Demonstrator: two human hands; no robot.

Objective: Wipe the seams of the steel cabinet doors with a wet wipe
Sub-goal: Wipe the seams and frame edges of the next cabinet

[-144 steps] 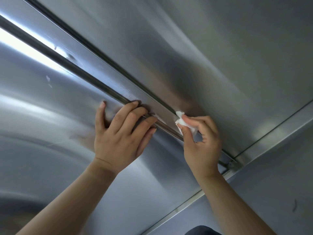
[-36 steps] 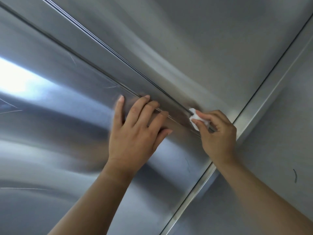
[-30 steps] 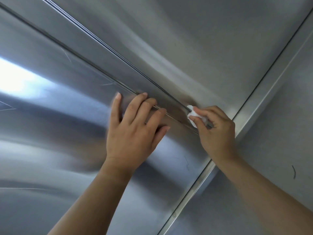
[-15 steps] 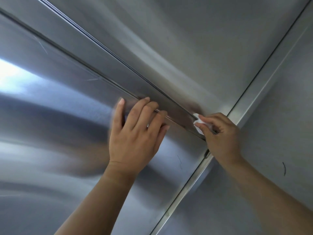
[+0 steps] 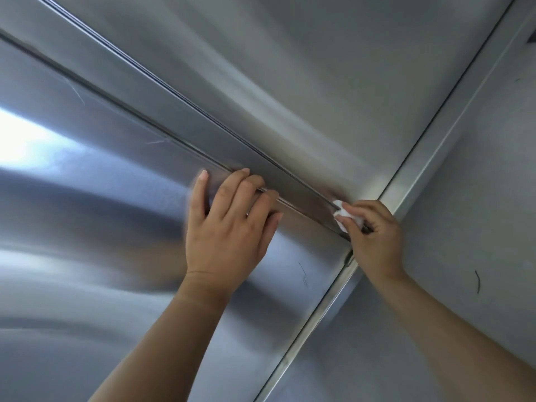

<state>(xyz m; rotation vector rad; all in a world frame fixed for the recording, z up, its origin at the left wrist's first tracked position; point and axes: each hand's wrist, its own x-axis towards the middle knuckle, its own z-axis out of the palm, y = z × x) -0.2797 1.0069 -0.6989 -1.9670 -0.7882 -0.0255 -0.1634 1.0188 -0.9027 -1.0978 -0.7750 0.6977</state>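
Note:
Two brushed steel cabinet doors fill the view, the left door (image 5: 87, 213) and the right door (image 5: 319, 68), split by a dark seam (image 5: 162, 82) running diagonally from upper left to lower right. My left hand (image 5: 232, 227) lies flat on the left door, fingertips at its edge by the seam. My right hand (image 5: 374, 236) pinches a small crumpled white wet wipe (image 5: 343, 216) and presses it into the seam's lower right end, close to the cabinet's frame rail.
A steel frame rail (image 5: 420, 169) crosses diagonally from upper right to bottom centre, meeting the seam by my right hand. Beyond it lies a grey panel (image 5: 478, 227) with a short dark mark (image 5: 477, 281). A bright reflection (image 5: 26, 140) glares on the left door.
My right hand has slid the wipe down along the seam toward the frame rail, now nearly at the corner. My left hand stays flat on the left door.

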